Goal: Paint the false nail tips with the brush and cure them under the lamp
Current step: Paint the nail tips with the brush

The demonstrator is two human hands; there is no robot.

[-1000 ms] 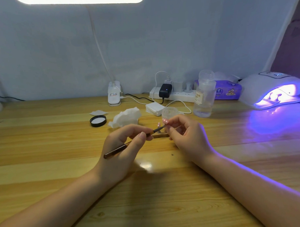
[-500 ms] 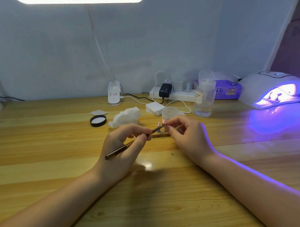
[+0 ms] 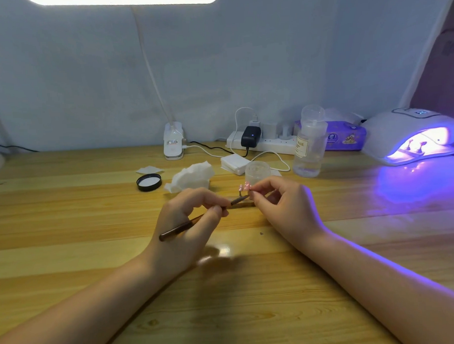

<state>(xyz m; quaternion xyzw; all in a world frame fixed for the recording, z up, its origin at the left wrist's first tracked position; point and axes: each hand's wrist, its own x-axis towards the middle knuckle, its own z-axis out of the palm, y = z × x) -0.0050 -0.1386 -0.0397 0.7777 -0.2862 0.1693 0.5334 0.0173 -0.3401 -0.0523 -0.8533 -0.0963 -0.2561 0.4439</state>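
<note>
The pink false nail tip sits just above the middle of the view, held up off the counter on what looks like a small stand, pinched by the fingers of the right hand, which curl round it from its 4 o'clock side. The brush runs from 8 o'clock up to the tip, its bristle end touching or almost touching the nail's underside edge; I cannot tell which. The left hand grips the brush shaft like a pen, thumb and forefinger clamped near the ferrule. This reads as the painting step, mid-stroke on one tip. The next move calls, I judge, for a short, light stroke along the nail while the right hand keeps it steady. An open jar stands just behind at 12 o'clock, its black lid at 9 o'clock. The curing lamp glows violet well apart at 2 o'clock, with stands already inside.
</note>
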